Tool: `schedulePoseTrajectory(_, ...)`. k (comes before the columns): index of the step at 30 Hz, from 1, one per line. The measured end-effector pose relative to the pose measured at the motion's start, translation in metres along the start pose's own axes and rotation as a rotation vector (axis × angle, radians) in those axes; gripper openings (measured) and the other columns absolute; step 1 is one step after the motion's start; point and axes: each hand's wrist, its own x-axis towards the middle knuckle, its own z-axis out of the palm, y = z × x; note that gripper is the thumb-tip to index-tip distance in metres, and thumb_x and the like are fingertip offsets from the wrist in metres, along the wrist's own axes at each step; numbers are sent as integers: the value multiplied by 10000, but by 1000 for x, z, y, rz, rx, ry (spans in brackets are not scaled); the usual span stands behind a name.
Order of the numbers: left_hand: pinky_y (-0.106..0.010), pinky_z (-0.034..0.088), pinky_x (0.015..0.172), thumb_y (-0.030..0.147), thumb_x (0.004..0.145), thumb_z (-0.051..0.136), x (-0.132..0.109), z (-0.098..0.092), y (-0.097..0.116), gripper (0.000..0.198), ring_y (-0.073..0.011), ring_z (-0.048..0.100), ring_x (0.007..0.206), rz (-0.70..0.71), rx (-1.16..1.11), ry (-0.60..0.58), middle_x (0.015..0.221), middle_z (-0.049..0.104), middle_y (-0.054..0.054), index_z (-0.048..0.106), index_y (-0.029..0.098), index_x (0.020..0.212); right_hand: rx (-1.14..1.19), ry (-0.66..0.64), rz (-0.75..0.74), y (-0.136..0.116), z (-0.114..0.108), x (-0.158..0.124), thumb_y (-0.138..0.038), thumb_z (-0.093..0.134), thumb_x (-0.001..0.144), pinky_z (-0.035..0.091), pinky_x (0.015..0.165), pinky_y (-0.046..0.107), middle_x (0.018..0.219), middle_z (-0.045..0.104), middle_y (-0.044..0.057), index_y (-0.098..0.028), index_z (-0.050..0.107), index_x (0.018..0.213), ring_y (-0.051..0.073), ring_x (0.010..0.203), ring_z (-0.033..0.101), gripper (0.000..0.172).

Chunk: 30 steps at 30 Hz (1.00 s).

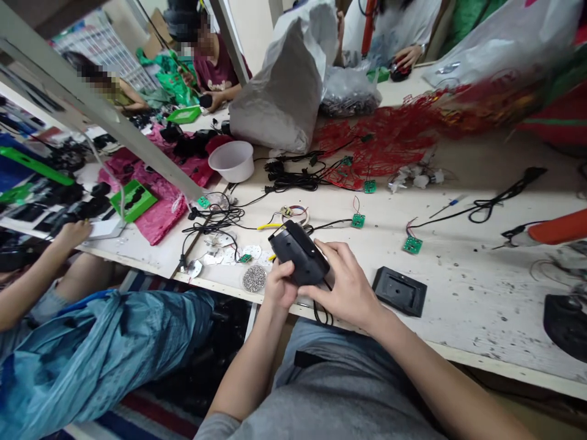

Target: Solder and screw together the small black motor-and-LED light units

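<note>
I see a long white surface [481,287] with a white bowl [231,161], black wires [279,178], small green circuit boards [413,245], and a flat black plate [398,291] on it.

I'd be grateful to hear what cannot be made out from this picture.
Head view:
The black plastic housing: underside hidden by the left hand and right hand.
The orange-handled tool: cut off by the right edge.
The round dish of small metal parts: too small to identify.

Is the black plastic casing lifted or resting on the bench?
Lifted: the left hand and right hand grip the black plastic casing, holding it up above the bench top.
</note>
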Motion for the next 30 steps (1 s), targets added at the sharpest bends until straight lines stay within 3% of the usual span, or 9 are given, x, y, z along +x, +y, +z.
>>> schedulePoseTrajectory(2, -419, 600, 856, 215, 432, 874, -2, -3, 2, 567, -277, 738, 822, -8, 28, -86, 842, 773, -43, 726, 180, 978, 4, 23, -64, -5, -9, 5, -433, 781, 804, 565, 945, 496, 1183, 557, 125, -224, 448, 1443, 297, 1113, 593, 750)
schedulePoseTrajectory(5, -421, 592, 882, 207, 411, 891, -5, -6, -1, 608, -285, 731, 887, 6, 63, -166, 926, 776, -59, 730, 188, 997, 24, 65, -162, -10, -16, 7, -314, 672, 908, 568, 891, 451, 1141, 558, 110, -234, 480, 1404, 261, 1068, 591, 539)
schedulePoseTrajectory(9, -424, 592, 890, 212, 375, 933, -7, -8, -8, 608, -295, 731, 907, 14, 77, -189, 921, 774, -54, 739, 186, 951, 38, 135, -290, -12, -15, 1, -170, 623, 927, 555, 830, 396, 1066, 601, 81, -239, 549, 1298, 226, 997, 588, 385)
schedulePoseTrajectory(13, -434, 581, 941, 301, 447, 951, -10, -9, -14, 488, -309, 720, 985, -57, 99, -202, 899, 771, -72, 751, 173, 873, 20, 151, -412, -13, -18, -7, -33, 548, 903, 545, 804, 377, 999, 631, 46, -274, 609, 1183, 201, 927, 592, 374)
schedulePoseTrajectory(16, -457, 560, 979, 329, 426, 977, -13, -6, -16, 542, -326, 711, 1031, -50, 62, -152, 915, 770, -77, 758, 179, 898, 4, 129, -282, -11, -24, -11, -214, 632, 925, 569, 881, 434, 1139, 595, 88, -284, 551, 1302, 245, 1071, 604, 393)
schedulePoseTrajectory(19, -491, 521, 1027, 283, 393, 995, -13, 4, -16, 606, -345, 691, 1074, 62, 86, -151, 1000, 765, -100, 757, 174, 939, 60, 64, -117, -7, -31, -12, -556, 628, 913, 573, 947, 485, 1305, 543, 151, -250, 375, 1498, 299, 1195, 585, 707)
schedulePoseTrajectory(26, -495, 419, 1147, 407, 415, 988, -4, 37, -9, 722, -354, 625, 1179, 336, 275, -289, 1149, 735, -100, 758, 190, 1065, -121, 137, -122, -7, -44, -8, -865, 531, 765, 547, 944, 541, 1349, 557, 201, -179, 278, 1579, 392, 1206, 584, 1094)
schedulePoseTrajectory(28, -492, 422, 1148, 475, 428, 975, -7, 48, -5, 737, -362, 618, 1191, 396, 312, -350, 1167, 728, -99, 755, 192, 1072, -160, 209, -101, -8, -51, -8, -857, 558, 756, 542, 909, 553, 1322, 577, 206, -178, 317, 1565, 406, 1129, 618, 1083)
schedulePoseTrajectory(30, -497, 427, 1144, 491, 407, 975, -14, 60, 1, 804, -366, 620, 1187, 446, 387, -438, 1186, 717, -94, 741, 195, 1117, -159, 317, -92, -9, -61, -6, -781, 592, 805, 545, 845, 526, 1221, 617, 187, -200, 432, 1508, 386, 1012, 648, 926)
